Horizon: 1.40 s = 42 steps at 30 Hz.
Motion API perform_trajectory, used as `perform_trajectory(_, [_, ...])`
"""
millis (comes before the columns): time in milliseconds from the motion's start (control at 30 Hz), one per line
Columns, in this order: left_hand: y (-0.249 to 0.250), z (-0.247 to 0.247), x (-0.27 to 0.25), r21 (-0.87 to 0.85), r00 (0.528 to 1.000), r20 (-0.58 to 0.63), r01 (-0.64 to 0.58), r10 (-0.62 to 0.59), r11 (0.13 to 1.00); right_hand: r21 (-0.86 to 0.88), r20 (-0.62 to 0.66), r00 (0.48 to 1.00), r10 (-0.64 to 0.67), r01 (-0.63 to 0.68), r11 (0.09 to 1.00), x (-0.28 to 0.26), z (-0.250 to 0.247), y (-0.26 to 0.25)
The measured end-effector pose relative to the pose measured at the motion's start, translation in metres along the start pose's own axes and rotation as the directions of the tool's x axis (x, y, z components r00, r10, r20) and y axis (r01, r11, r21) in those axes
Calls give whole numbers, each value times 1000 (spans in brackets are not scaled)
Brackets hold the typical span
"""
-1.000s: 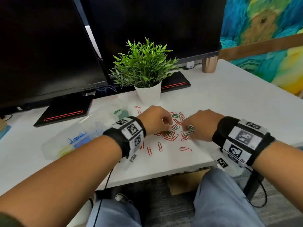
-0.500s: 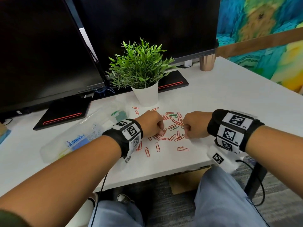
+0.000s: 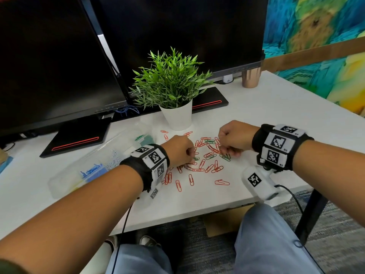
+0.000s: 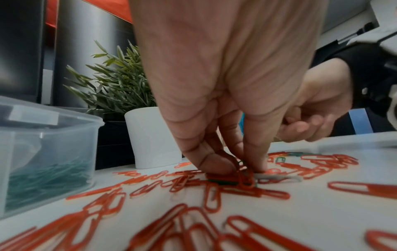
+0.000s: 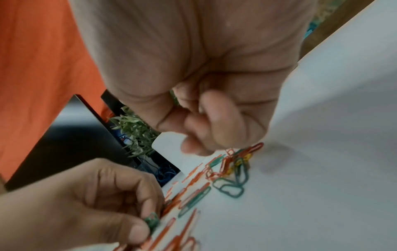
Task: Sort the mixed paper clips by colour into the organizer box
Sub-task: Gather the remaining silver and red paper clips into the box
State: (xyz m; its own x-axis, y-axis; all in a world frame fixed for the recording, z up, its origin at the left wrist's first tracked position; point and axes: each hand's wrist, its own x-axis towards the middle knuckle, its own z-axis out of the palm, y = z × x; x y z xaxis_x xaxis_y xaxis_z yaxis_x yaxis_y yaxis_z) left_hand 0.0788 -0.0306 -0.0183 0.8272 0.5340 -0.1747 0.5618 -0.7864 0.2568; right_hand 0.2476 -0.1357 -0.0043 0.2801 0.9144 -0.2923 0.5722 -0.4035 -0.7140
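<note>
Two hands work a scatter of mostly red paper clips (image 3: 205, 165) on the white tabletop (image 3: 256, 123): left hand (image 3: 180, 151) pinches a green clip (image 5: 152, 221), right hand (image 3: 234, 138) curls over green clips (image 5: 233, 183), apparently gathering greens for the clear organizer box (image 3: 94, 165) at left.

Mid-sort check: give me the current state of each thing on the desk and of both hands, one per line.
Clear plastic organizer box: open, with blue, silver and green clips in separate compartments.
Loose red and green paper clips: scattered unsorted on the white desk.
Left hand: pinching a green clip in the pile.
Right hand: fingers curled over the pile; grip unclear.
Potted plant: upright behind the clips.
</note>
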Motion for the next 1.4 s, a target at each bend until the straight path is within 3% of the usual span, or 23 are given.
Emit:
perform_trajectory(67, [-2,-2,0,-34,999,-29,13,-14,999,-126,20,1000,-18,20,992,4,1,-1])
perform_trajectory(133, [-6,-4,-1,-163,996,-68,43,-55,986,-336,33,991,-132,135,932,6,3,-3])
perform_trajectory(233, [-12,-9,-3,-516,984,-71,105,-165,850,-543,95,966,-240,252,801,9,6,-11])
perform_trajectory(267, [-11,-10,-4,-648,975,-51,131,-215,750,-599,124,964,-236,262,757,11,7,-13])
perform_trajectory(333, [-8,-14,-5,-878,955,39,174,-295,446,-666,159,962,-220,269,696,15,9,-15])
perform_trajectory(400, [-3,-19,-6,-966,930,163,219,-329,138,-689,180,957,-228,288,665,19,12,-16])
perform_trajectory(433, [-2,-22,-7,-971,918,214,237,-334,30,-693,191,956,-223,292,659,21,13,-16])
perform_trajectory(467, [-3,-24,-6,-967,910,248,251,-331,-35,-696,204,957,-207,290,657,22,13,-16])
perform_trajectory(533, [-2,-29,-4,-958,905,285,280,-316,-65,-696,225,962,-153,269,666,24,15,-16])
perform_trajectory(600, [0,-33,1,-951,895,291,310,-337,3,-686,234,966,-106,241,687,26,15,-16])
perform_trajectory(633, [4,-34,5,-941,890,270,325,-367,94,-675,232,969,-88,226,703,27,14,-16])
perform_trajectory(700, [10,-36,13,-822,897,129,335,-423,460,-596,198,979,-52,162,786,28,8,-16])
perform_trajectory(767, [12,-32,25,-530,933,-95,248,-347,811,-382,131,991,7,44,923,29,-2,-17])
perform_trajectory(833, [11,-28,34,-289,962,-200,125,-188,949,-29,109,991,79,-76,997,30,-12,-15])
perform_trajectory(933, [12,-22,47,-43,981,-186,49,-56,998,336,77,992,100,-120,934,29,-25,-8])
perform_trajectory(1100, [20,-14,65,115,993,-113,-34,47,993,401,66,993,98,-116,909,29,-37,4])
perform_trajectory(1233, [22,-13,74,140,996,-78,-38,49,989,258,81,984,156,-172,951,35,-39,11])
perform_trajectory(1300, [24,-13,77,137,998,-53,-26,33,990,7,49,992,118,-119,993,36,-37,12])
perform_trajectory(1400, [29,-14,80,132,1000,-7,0,1,991,-398,14,999,-40,43,916,37,-31,15])
